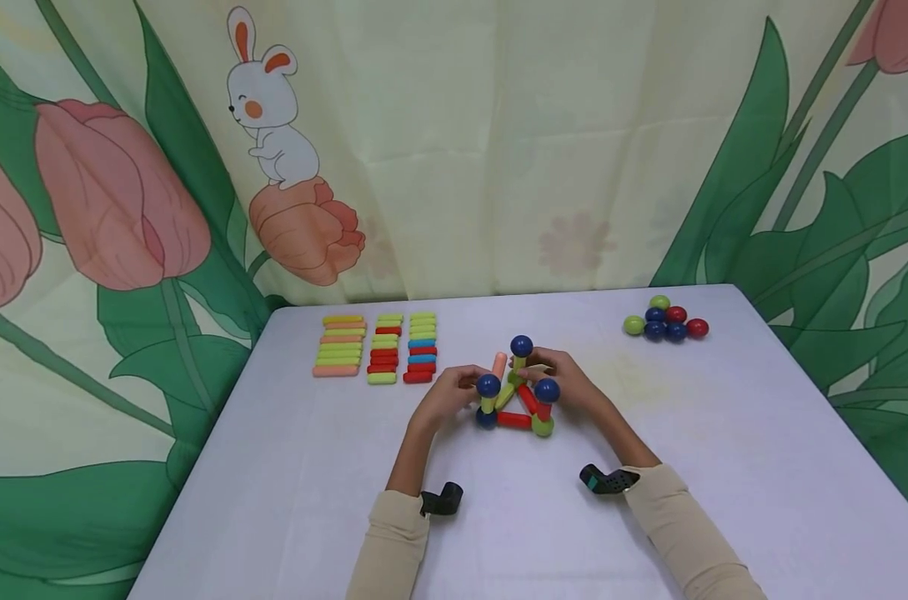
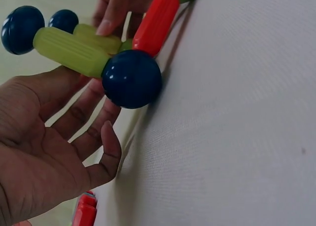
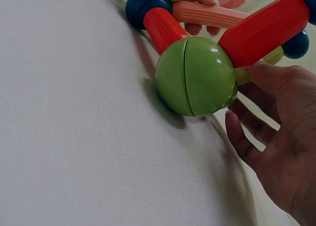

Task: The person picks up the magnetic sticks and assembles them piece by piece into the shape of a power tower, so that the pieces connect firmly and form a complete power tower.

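Observation:
A triangular frame of red rods (image 1: 514,420) and balls lies on the table, with a green ball (image 3: 196,77) and a dark blue ball (image 2: 132,79) at its front corners. Short rods stand on the corners, each topped by a blue ball (image 1: 547,390). My left hand (image 1: 451,393), at the frame's left, pinches a salmon-pink rod (image 3: 210,14); that rod is hidden in the left wrist view. On the right, my right hand (image 1: 566,377) pinches the back upright yellow-green rod (image 1: 520,362) between thumb and fingers.
Loose rods in yellow-green, red, blue and salmon lie in three columns (image 1: 383,353) at the table's back left. A cluster of loose balls (image 1: 675,332) in green, blue and red sits at the back right. Behind the white table (image 1: 311,500) hangs a printed curtain (image 1: 499,167).

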